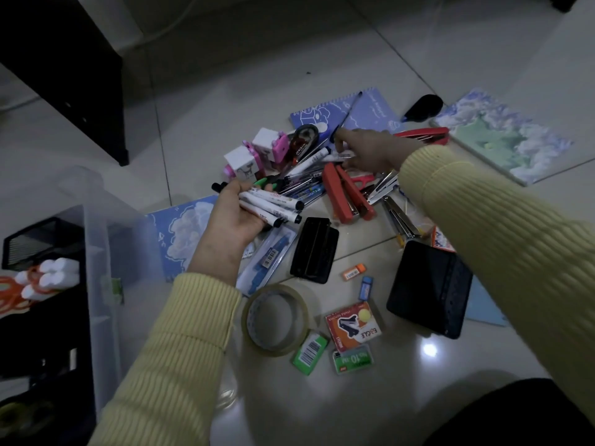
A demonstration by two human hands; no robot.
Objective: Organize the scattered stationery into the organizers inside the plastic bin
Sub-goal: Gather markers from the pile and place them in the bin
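Although the clear ring of adhesive tape (254, 317) and the small green cardboard staple boxes (310, 352) lie nearest, well to the near side of the long red metal stapler (347, 194), neither is in hand. Left of that stapler and a little nearer, the left hand (231, 217) has its fingers and thumb curled round a bundle of white round-barrelled plastic markers with black caps (273, 207), held above the floor. Far to the stapler's left stands the clear plastic bin (103, 252), with black mesh organizers (38, 239) inside, so the markers are well apart from their place. Just beyond the stapler the right hand (367, 152) reaches down onto the heap of pens (306, 178). Its fingers bend toward a white barrel, but whether they pinch it or merely touch it cannot be told. Beyond that again lies a blue spiral-bound paper notebook (376, 104). In my judgement the markers are light and stiff, yet smooth and round, so a loose bundle is apt to roll and slide out endwise. The grip is best kept across the middle of the barrels, with the caps lined up on one side. A single one in the heap is best taken mid-barrel between thumb and forefinger, since neighbours crossed over it may drag along.
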